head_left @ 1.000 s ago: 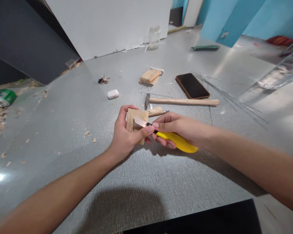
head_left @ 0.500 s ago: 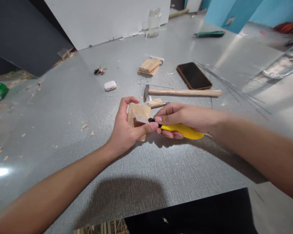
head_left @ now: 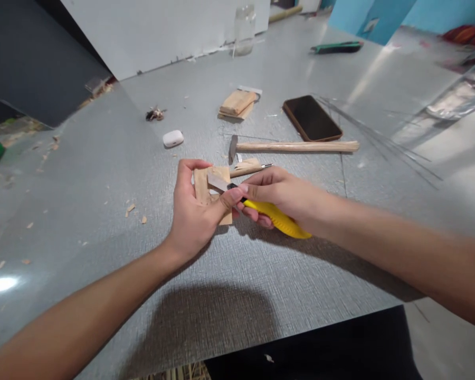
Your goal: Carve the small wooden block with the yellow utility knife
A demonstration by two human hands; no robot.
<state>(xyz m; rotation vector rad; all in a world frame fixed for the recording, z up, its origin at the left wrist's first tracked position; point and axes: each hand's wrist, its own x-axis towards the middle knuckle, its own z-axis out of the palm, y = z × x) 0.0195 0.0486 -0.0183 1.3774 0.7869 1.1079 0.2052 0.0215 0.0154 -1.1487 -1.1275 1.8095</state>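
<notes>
My left hand [head_left: 193,208] is closed around a small pale wooden piece [head_left: 201,186], fingers behind it and thumb in front, close to the knife. In my right hand [head_left: 279,198] is a yellow utility knife [head_left: 283,220] with a black collar. Its blade [head_left: 217,182] extends left and lies across the face of the wood. My left thumb reaches the collar end of the knife. Just beyond my hands lie a thin tool with a metal tip [head_left: 253,170] and a wood scrap [head_left: 247,163].
A hammer [head_left: 296,146] lies behind my hands, with a phone [head_left: 312,119], stacked wood pieces [head_left: 238,103] and a white case [head_left: 173,139] farther back. Thin wires [head_left: 376,132] stretch to the right. A glass jar [head_left: 244,31] and green cutter [head_left: 336,48] are at the back.
Both hands have shifted slightly left with the wood and knife. The knife has tilted, its blade now angled up to the left across the wood. The camera view has moved a little too.
</notes>
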